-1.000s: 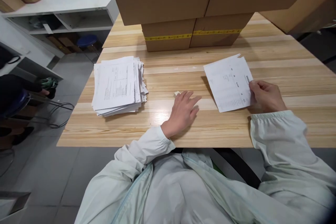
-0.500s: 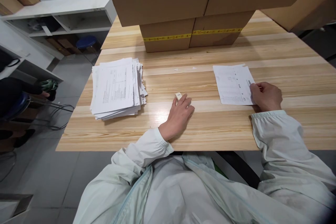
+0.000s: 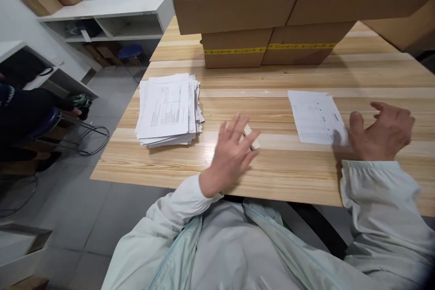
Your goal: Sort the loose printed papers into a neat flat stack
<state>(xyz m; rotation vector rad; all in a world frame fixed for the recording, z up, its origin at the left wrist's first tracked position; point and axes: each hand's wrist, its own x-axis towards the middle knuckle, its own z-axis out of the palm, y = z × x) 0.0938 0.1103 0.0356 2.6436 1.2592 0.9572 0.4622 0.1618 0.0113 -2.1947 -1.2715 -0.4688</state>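
A single printed sheet point(image 3: 316, 117) lies flat on the wooden table point(image 3: 278, 167), right of centre. My right hand point(image 3: 384, 131) hovers just right of the sheet with its fingers apart, holding nothing. A thick stack of printed papers point(image 3: 168, 108) sits on the table's left side. My left hand point(image 3: 231, 154) is blurred, with spread fingers, between the stack and the sheet. A small white block point(image 3: 253, 139) shows at its fingertips; whether the fingers grip it is unclear.
Large cardboard boxes point(image 3: 265, 52) with yellow tape are stacked at the table's far side, overhanging the top. To the left stand white shelves point(image 3: 102, 13), a blue stool point(image 3: 131, 50) and floor cables point(image 3: 91, 136). Another person's dark sleeve point(image 3: 23, 108) is at the left edge.
My right hand has let go of the sheet, which now lies flat, and opened to its right. My left hand has spread its fingers, and the white block has shifted nearer.
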